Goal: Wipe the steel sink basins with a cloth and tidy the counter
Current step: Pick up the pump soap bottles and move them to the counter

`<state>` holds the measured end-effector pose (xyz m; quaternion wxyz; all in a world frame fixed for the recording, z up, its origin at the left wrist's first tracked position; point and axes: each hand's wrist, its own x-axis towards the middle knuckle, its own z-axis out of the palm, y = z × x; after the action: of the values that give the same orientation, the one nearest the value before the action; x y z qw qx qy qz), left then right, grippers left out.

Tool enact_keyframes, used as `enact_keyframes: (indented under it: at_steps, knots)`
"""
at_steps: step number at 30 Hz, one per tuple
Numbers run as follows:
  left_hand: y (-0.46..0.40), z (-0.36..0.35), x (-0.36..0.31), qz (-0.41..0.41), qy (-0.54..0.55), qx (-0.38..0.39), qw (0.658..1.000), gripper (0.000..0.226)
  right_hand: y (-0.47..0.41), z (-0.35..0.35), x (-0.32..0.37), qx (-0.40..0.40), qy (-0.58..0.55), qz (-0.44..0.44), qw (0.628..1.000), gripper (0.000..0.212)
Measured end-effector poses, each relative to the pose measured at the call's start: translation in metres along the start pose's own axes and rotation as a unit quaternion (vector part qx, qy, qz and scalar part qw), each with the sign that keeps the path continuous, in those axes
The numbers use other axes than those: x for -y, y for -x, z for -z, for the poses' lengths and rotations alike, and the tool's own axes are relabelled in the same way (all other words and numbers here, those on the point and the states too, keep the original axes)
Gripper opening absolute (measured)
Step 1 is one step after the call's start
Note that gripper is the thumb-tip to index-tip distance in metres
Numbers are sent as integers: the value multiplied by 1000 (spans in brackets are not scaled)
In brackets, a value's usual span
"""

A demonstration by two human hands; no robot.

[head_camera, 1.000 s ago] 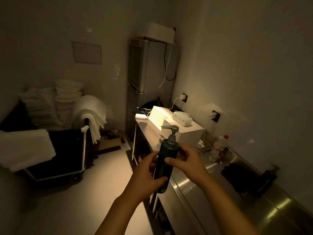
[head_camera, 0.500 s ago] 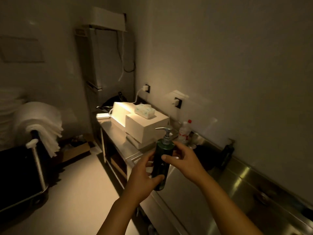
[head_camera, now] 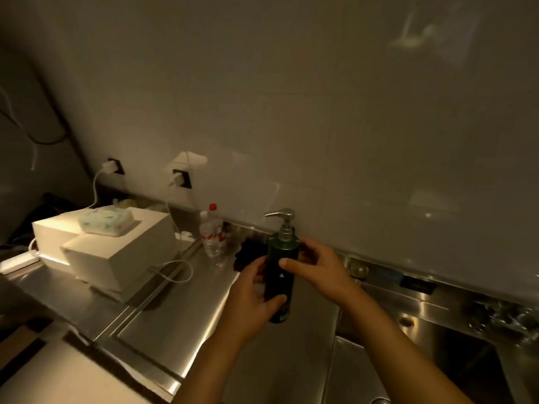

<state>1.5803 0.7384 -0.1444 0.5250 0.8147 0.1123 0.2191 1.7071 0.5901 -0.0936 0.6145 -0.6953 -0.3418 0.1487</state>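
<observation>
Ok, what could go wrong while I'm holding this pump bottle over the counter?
The pump bottle is held upright in both hands, left hand low, right hand near the top; a slip could drop it into the sink basin. Setting it down further left could knock the water bottle or snag the white cable.

You're working in dim, warm yellowish light; the brightest glare runs in streaks along the steel counter (head_camera: 163,339) edge and flecks the sink basin (head_camera: 437,360) rim, while a pale reflection sits high on the wall (head_camera: 320,97). The far left corner falls into shadow; edges bend with wide-angle distortion, and detail looks soft and grainy.
</observation>
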Motion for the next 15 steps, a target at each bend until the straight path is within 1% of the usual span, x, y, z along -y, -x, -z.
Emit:
enact_keyframes:
  at_steps: [5, 7, 11, 15]
  knots:
    - [-31, -44, 2, 5, 5, 49, 999, 80, 3, 36, -25, -66, -11, -13, 998, 47]
    - [-42, -54, 7, 13, 7, 68, 998, 80, 2, 45, -35, -87, 2, -17, 996, 48]
    - [-68, -68, 21, 15, 1, 98, 995, 81, -4, 58, -50, -115, 32, -33, 992, 56]
    - [-89, -83, 39, 25, 18, 132, 991, 80, -16, 63, -71, -145, 47, -50, 987, 54]
